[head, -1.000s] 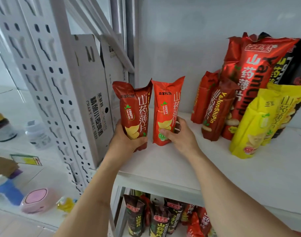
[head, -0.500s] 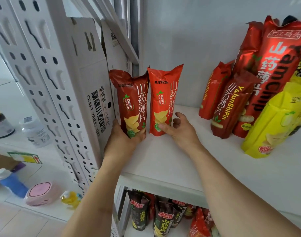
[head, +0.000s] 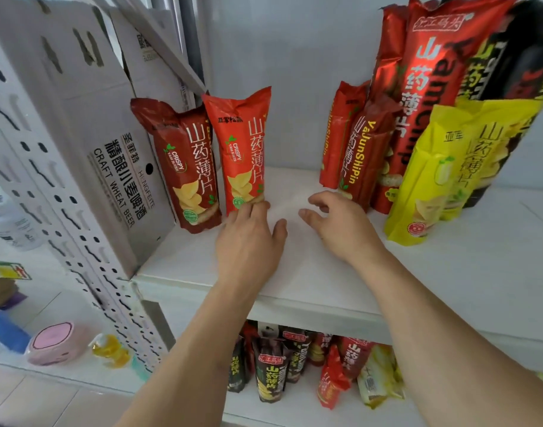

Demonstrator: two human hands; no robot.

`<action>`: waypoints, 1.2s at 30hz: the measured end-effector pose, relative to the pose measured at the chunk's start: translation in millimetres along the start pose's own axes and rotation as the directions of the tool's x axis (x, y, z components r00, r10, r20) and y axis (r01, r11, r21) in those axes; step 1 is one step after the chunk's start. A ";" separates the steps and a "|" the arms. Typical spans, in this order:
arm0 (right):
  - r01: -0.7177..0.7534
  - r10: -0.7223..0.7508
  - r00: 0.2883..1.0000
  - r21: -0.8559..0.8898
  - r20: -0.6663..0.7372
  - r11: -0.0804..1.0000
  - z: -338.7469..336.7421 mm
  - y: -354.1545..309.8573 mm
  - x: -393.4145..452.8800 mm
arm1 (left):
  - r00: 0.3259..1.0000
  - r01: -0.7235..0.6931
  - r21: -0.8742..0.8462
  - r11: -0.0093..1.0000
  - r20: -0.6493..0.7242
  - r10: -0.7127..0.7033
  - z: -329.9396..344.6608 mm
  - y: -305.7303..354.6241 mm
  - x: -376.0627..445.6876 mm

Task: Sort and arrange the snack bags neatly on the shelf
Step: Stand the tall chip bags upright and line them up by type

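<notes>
Glossy plastic snack bags (head: pixel 242 149), matt shelf (head: pixel 325 285)

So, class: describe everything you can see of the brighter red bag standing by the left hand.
The bright red bag is a tall, slim, glossy foil-like pouch with a crimped top, white characters and pictured chips. It stands upright on the white shelf, pressed against a darker red bag. The left hand's fingertips touch its base.

Red snack bags (head: pixel 239 149) — yellow bag (head: pixel 424 186)
</notes>
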State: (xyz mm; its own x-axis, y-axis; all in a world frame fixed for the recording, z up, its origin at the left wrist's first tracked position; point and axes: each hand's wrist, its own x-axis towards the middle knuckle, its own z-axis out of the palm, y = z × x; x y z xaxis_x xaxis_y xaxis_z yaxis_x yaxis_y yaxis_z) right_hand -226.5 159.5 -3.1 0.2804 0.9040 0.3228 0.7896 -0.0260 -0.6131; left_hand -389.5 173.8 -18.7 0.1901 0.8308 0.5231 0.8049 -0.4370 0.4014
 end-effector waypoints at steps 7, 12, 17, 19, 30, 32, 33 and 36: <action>0.067 -0.069 0.994 -0.021 -0.081 0.998 -48.0 35.5 -21.6 | 0.989 0.087 -0.284 0.955 0.139 -0.049 28.3 58.3 14.7; 0.099 -0.094 0.982 0.018 -0.162 0.995 -81.2 64.5 -35.5 | 0.980 0.179 -0.467 0.866 0.162 -0.116 40.3 90.0 13.5; 0.098 -0.067 0.932 0.069 -0.356 0.993 -118.0 95.5 -49.1 | 0.983 0.152 -0.584 0.798 0.171 -0.062 57.6 127.2 4.4; 0.074 -0.003 0.885 0.134 -0.465 0.988 -133.3 109.3 -49.1 | 0.975 0.169 -0.601 0.781 0.221 -0.041 63.3 142.5 0.1; -0.041 0.223 0.888 0.415 -0.402 0.909 -144.9 163.4 12.9 | 0.948 0.261 -0.670 0.695 0.315 -0.052 106.0 177.3 19.7; -0.053 0.250 0.871 0.425 -0.422 0.904 -140.4 166.7 18.9 | 0.952 0.242 -0.668 0.704 0.305 -0.037 109.7 179.4 23.7; -0.066 0.271 0.862 0.435 -0.428 0.898 -138.2 167.8 21.0 | 0.951 0.240 -0.659 0.713 0.308 -0.036 109.2 180.5 24.1; -0.109 0.315 0.849 0.444 -0.423 0.889 -134.2 169.2 27.4 | 0.941 0.261 -0.653 0.711 0.336 -0.037 108.1 179.8 23.4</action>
State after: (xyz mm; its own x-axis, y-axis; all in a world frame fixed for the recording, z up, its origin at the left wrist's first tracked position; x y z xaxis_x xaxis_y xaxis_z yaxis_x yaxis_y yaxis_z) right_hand -11.9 122.6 -1.2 0.7183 0.5788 0.3860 0.4290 0.0684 -0.9007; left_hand -179.5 152.0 -15.5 0.3378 0.9139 0.2250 0.2546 -0.3189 0.9129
